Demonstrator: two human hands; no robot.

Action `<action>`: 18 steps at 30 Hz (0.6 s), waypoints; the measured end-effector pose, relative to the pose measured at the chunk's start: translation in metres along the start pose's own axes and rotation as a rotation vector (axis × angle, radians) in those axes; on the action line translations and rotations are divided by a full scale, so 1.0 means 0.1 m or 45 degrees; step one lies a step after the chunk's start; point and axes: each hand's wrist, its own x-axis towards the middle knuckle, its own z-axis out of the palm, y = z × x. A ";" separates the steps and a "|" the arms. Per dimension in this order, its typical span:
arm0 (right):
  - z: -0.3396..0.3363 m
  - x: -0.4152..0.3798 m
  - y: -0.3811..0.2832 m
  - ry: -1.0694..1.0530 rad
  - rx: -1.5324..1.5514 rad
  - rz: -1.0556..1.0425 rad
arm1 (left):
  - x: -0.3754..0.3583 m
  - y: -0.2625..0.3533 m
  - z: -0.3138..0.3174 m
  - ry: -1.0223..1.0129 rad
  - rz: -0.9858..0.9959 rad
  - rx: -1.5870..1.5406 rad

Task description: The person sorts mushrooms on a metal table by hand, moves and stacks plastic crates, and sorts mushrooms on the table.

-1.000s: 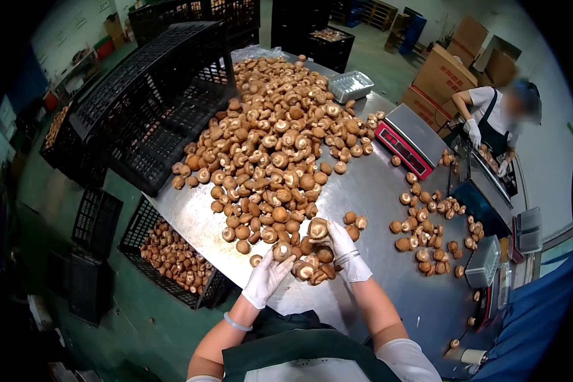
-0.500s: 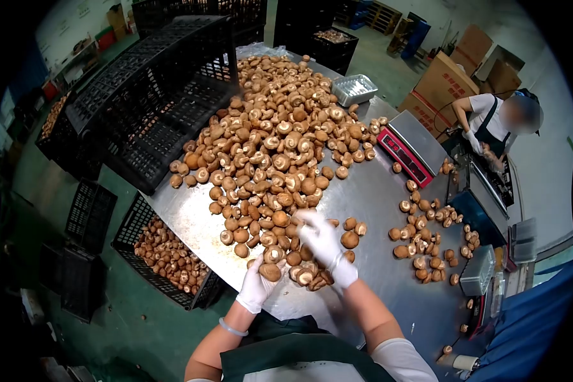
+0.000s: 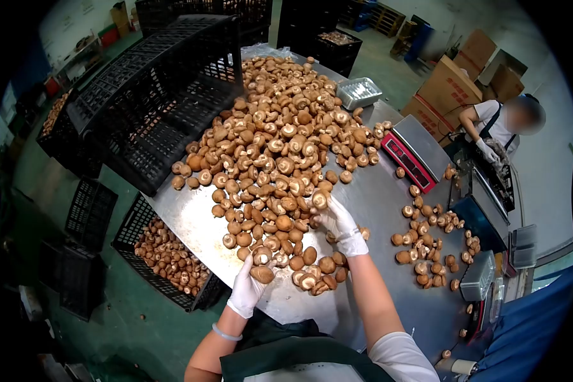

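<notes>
Brown mushrooms (image 3: pixel 280 146) lie in a large heap on a metal table (image 3: pixel 375 219). My left hand (image 3: pixel 247 290), in a white glove, is closed on a brown mushroom (image 3: pixel 261 274) at the heap's near edge. Farther right, my gloved right hand (image 3: pixel 337 219) has its fingers round a mushroom (image 3: pixel 319 200) with its pale underside showing. Between my hands and nearer to me sits a small group of mushrooms (image 3: pixel 309 280), some with stems up.
Black crates (image 3: pixel 165 108) stand at the left of the table, with a filled crate (image 3: pixel 134 245) below. A red scale (image 3: pixel 404 162), clear trays (image 3: pixel 360 92) and scattered mushrooms (image 3: pixel 420 239) lie right. A co-worker (image 3: pixel 500 124) stands beyond.
My right hand has moved up and away over the heap's edge and now holds a mushroom. My left hand has shifted slightly left and down with its mushroom.
</notes>
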 end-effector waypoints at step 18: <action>0.98 -1.04 1.02 -0.136 1.138 0.535 | -0.50 0.32 0.34 0.060 0.856 0.870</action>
